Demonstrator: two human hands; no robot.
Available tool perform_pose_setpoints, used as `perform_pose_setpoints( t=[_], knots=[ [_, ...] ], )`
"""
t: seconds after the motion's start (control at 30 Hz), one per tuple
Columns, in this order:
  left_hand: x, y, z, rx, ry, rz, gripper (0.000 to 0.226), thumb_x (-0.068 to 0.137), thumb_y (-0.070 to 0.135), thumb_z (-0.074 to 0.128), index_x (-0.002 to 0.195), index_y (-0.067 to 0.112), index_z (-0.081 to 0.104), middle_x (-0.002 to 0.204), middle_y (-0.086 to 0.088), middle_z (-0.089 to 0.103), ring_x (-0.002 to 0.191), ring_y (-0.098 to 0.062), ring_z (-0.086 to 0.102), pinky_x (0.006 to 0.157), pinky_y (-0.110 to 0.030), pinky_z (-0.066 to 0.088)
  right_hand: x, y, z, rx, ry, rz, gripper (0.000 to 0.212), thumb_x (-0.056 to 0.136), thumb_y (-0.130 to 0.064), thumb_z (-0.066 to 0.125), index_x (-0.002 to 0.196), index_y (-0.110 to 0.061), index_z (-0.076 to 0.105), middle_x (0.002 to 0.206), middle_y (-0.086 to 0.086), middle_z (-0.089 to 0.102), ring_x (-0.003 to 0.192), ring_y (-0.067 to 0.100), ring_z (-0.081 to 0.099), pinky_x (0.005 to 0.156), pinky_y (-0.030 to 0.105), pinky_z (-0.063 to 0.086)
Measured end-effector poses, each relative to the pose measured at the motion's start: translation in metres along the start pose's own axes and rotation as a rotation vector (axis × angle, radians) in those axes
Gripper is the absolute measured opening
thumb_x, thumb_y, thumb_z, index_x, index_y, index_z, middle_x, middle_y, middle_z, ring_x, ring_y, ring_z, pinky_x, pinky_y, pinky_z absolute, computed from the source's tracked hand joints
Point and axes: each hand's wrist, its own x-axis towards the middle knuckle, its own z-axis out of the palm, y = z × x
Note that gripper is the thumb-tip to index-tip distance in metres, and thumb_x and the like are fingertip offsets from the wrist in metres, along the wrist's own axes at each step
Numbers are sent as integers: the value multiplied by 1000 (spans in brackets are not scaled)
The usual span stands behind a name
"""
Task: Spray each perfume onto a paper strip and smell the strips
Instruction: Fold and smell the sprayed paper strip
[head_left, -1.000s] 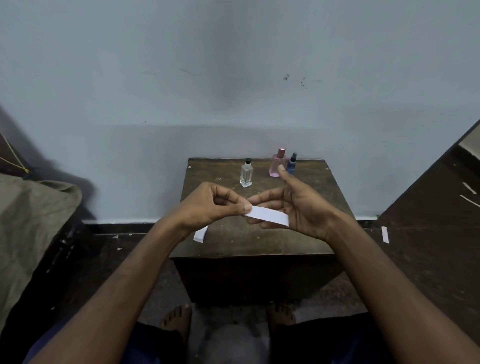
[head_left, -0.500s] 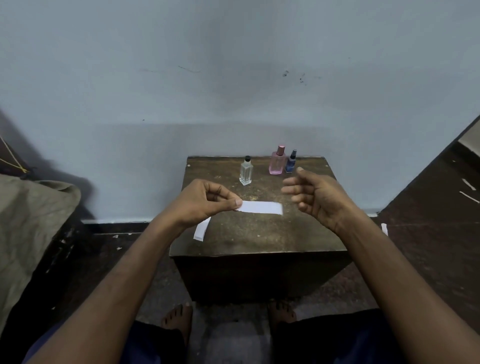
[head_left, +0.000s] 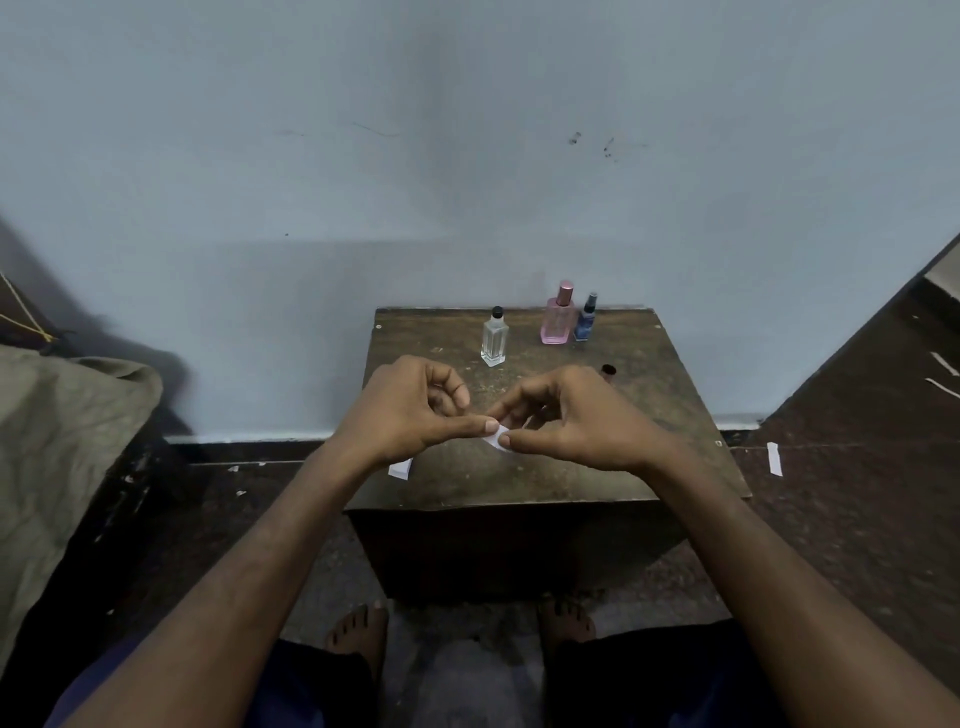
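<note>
Both hands meet above the middle of the small brown table (head_left: 670, 395). My left hand (head_left: 410, 410) and my right hand (head_left: 566, 415) pinch a white paper strip (head_left: 497, 437) between thumb and fingers; most of the strip is hidden by the fingers. Another white strip (head_left: 401, 468) lies on the table under my left wrist. At the table's back stand a clear bottle with a black cap (head_left: 493, 339), a pink bottle (head_left: 560, 315) and a small blue bottle (head_left: 587, 319). A small dark cap (head_left: 609, 370) sits behind my right hand.
The table stands against a pale blue wall. A grey cloth-covered bulk (head_left: 57, 441) is at the left. A paper strip (head_left: 774, 458) lies on the dark floor at the right. My bare feet (head_left: 358, 634) are in front of the table.
My right hand has come back to the strip and now pinches it next to the left thumb. Half a second ago it hovered apart while the left hand alone held the strip flat.
</note>
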Motion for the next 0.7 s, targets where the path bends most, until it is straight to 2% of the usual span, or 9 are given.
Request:
perform_pose_setpoints(
  t=[0.1, 0.2, 0.27, 0.33, 0.4, 0.5, 0.6, 0.7],
  knots=[
    [-1, 0, 2, 7, -18, -12, 38, 69, 47, 96, 82, 22, 69, 65, 6, 75, 52, 7, 60, 54, -4, 39, 1, 1, 4, -6, 8, 3, 16, 86, -30, 87, 100, -25, 82, 85, -8, 80, 79, 9, 77, 78, 42, 65],
    [-2, 5, 4, 19, -4, -12, 34, 77, 56, 87, 92, 29, 73, 73, 12, 78, 66, 5, 69, 63, -13, 45, 1, 2, 4, 23, 30, 8, 15, 87, -28, 86, 101, -24, 81, 83, -7, 79, 76, 9, 75, 72, 35, 62],
    [-2, 8, 5, -25, 30, -14, 31, 89, 60, 73, 96, 30, 75, 79, 14, 80, 70, -2, 71, 69, -25, 53, 0, 2, 3, 92, 65, 45, 16, 89, -23, 83, 105, -22, 81, 85, -3, 79, 78, 10, 74, 72, 30, 58],
    [0, 10, 5, -115, 59, -34, 40, 100, 63, 54, 98, 31, 77, 86, 15, 81, 81, -10, 74, 79, -35, 59, 0, 2, 2, 220, 111, 87, 13, 92, -20, 80, 105, -20, 81, 90, 4, 79, 84, 23, 74, 77, 41, 57],
    [1, 11, 7, -176, 36, -70, 51, 105, 64, 39, 104, 33, 80, 96, 17, 81, 89, -2, 72, 78, -32, 54, 1, -2, 4, 380, 182, 110, 10, 94, -15, 77, 103, -15, 80, 97, 10, 79, 97, 36, 73, 90, 50, 58],
    [1, 13, 12, -256, -33, -94, 64, 105, 67, 26, 112, 34, 80, 107, 17, 80, 103, -3, 71, 82, -33, 50, 5, -8, 6, 583, 331, 106, 8, 95, -7, 74, 101, -8, 78, 99, 16, 79, 93, 33, 73, 87, 50, 58],
    [3, 18, 18, -342, -96, -58, 66, 108, 63, 25, 117, 28, 79, 113, 10, 80, 111, -8, 72, 90, -37, 50, 8, -9, 7, 741, 469, 157, 6, 95, -5, 73, 100, -6, 76, 98, 16, 79, 90, 27, 74, 81, 44, 60],
    [3, 17, 21, -381, -119, -50, 47, 109, 50, 42, 114, 23, 80, 105, 4, 82, 104, -13, 74, 87, -36, 49, 9, -3, 4, 862, 562, 265, 8, 94, -6, 74, 102, -3, 72, 93, 13, 77, 83, 23, 69, 72, 31, 60]
  ],
)
